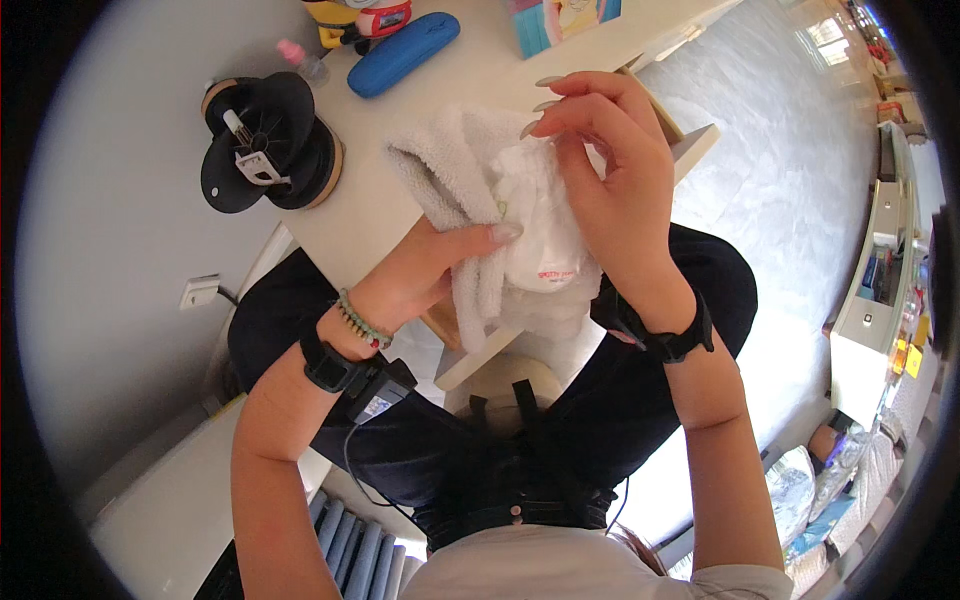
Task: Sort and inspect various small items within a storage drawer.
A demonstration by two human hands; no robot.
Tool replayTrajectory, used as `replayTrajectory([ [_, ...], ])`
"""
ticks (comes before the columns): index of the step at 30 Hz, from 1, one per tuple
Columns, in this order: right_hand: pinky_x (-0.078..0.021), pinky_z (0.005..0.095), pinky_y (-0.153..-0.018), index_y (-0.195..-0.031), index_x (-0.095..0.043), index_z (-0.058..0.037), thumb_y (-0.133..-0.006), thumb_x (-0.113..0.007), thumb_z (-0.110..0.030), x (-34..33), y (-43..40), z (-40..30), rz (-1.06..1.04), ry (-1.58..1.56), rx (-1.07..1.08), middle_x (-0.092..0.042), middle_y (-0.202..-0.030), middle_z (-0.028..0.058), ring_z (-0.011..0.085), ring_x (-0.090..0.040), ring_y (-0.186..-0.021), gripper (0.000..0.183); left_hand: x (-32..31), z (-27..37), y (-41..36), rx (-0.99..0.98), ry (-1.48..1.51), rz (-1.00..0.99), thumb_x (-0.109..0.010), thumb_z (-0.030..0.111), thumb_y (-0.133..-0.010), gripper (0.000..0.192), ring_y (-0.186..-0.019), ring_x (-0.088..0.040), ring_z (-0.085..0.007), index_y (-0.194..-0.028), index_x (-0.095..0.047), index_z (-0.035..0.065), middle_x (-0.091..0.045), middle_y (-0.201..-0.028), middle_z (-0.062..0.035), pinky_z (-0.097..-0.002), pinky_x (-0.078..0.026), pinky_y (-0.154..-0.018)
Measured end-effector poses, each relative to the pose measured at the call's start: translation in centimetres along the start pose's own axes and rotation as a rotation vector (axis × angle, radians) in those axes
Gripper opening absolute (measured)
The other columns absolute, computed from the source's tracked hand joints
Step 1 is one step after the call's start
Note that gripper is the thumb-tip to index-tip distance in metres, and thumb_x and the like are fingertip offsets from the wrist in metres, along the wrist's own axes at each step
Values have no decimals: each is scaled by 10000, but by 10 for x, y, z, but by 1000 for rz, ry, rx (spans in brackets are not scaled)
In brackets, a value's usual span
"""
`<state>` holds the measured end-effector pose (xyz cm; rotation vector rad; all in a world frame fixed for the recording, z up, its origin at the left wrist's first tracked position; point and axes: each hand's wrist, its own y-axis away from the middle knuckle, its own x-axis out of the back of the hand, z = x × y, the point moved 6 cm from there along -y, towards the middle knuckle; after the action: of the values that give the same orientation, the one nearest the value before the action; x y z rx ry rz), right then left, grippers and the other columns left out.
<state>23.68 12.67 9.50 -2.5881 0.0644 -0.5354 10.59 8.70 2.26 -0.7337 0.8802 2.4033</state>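
Observation:
My left hand (420,270) grips a fluffy light-grey cloth (442,165), its thumb lying over the edge of a crumpled white item (536,217). That white item, thin plastic or fabric, bears small red writing near its lower end. At its upper right my right hand (615,157) has its fingers curled, with a bit of clear film showing between thumb and fingers. Whether they pinch it cannot be seen. The cloth and white item are held above an open drawer (480,360) at the desk's front, which they partly hide.
On the white desk (360,217) are a blue glasses case (403,54), a small bottle with a pink cap (300,60), a toy figure (360,22) and a colourful picture (566,22). Black round holders (262,142) stand by the wall. A wall socket (199,292) is at left.

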Motion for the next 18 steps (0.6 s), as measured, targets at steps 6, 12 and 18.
replayTrajectory([
  [6, -463, 277, -697, -848, -587, -34, -684, -517, 64, -1, 0, -3, -128, -133, -39, -547, -955, 93, 209, -571, -832, 204, 7, 7, 3, -112, -93, 7, -613, 115, -750, 544, -1032, -521, -196, -1231, -381, 12, -500, -1167, -102, -346, -430, -886],
  [12, -436, 300, -789, -965, -584, -53, -662, -627, -84, 12, -4, -21, -425, -128, 20, -547, -1023, 82, 220, -541, -922, 307, 21, 19, 16, 31, -42, 62, -570, 94, -728, 475, -960, -569, -216, -1160, -444, -56, -543, -1104, -155, -320, -442, -869],
  [18, -416, 307, -820, -937, -609, -75, -638, -668, -113, 8, -2, -38, -522, -98, 194, -537, -1056, 87, 229, -520, -970, 307, 43, 10, 22, 26, 132, -5, -568, 67, -706, 497, -950, -573, -219, -1172, -437, -46, -551, -1083, -155, -321, -457, -849],
])
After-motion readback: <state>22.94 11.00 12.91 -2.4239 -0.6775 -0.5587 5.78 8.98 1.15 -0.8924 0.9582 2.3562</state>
